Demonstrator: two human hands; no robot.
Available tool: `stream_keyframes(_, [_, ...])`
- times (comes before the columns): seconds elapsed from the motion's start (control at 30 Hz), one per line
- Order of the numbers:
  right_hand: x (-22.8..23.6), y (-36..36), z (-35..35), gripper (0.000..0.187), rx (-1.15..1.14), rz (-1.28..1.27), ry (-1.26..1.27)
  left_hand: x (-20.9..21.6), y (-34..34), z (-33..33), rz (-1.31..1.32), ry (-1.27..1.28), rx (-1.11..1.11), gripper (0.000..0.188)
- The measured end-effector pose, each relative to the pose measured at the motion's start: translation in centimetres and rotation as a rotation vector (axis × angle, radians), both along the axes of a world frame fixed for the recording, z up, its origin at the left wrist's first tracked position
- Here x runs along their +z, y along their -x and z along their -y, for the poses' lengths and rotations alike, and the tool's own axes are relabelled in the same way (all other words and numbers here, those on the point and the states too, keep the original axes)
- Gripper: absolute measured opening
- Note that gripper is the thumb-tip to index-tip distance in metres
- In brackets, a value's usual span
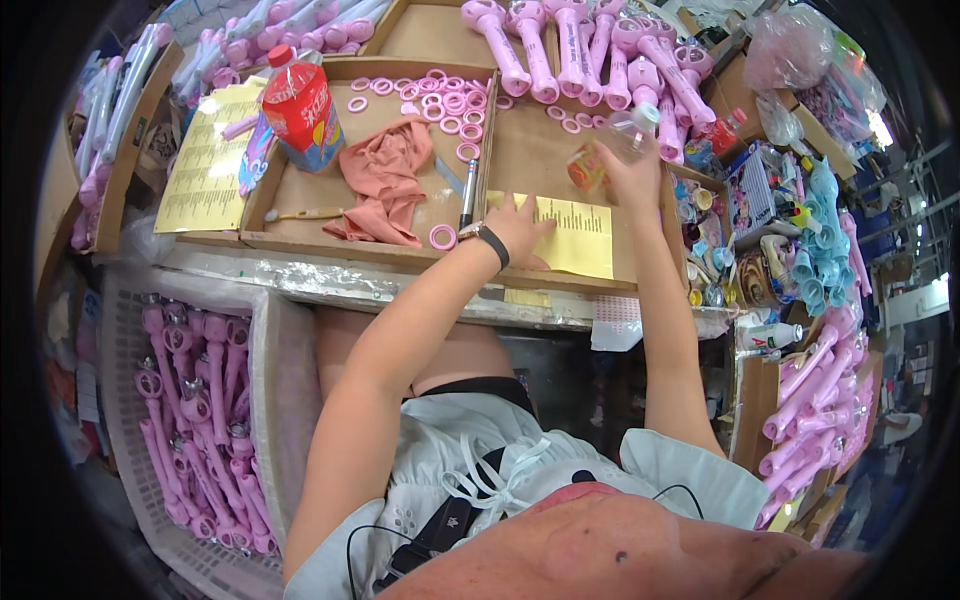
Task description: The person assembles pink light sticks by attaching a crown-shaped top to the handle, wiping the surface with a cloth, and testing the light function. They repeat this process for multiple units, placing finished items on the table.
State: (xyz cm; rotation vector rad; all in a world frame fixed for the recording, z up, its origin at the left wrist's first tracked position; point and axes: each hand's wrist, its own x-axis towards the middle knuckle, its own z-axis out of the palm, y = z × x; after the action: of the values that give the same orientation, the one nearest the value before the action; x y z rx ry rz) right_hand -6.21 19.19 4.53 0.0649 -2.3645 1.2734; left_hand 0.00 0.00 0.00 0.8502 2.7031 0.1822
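My left hand (520, 234) lies with fingers spread on a yellow printed paper sheet (578, 238) in the right-hand cardboard tray. Above the tray's right side, my right hand (632, 182) is closed around a clear plastic bottle (632, 128) with an orange label; it is tilted and partly blurred. Left of my left hand, a marker pen (468, 190) leans by the divider between the trays, with a pink ring (442, 237) near its lower end. A crumpled salmon-pink cloth (385, 180) lies farther left.
A red-capped drink bottle (300, 110) and a brush (305, 213) are in the left tray, with several pink rings (455, 103) behind. Pink wand-like toy parts (570, 50) line the back. A grey crate (268, 400) stands lower left; a box of small pots (705, 235) sits right.
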Motion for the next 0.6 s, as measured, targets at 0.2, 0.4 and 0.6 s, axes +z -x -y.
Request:
stream_keyframes(0.2, [-2.1,-5.8,-1.4,0.081,-0.224,-0.019,-0.029,0.5,-0.6,0.1,-0.049,-0.044,0.010,0.073])
stream_keyframes(0.4, [-3.0,-6.1,-1.0,0.081,-0.073,-0.110,-0.012,3.4,-5.2,4.0,-0.594,-0.752,0.014,0.038])
stream_keyframes(0.6, [-1.6,-8.7,-0.6,0.066,-0.291,-0.327,-0.211,2.6,-21.7,15.0,-0.236,-0.927,0.298,0.024])
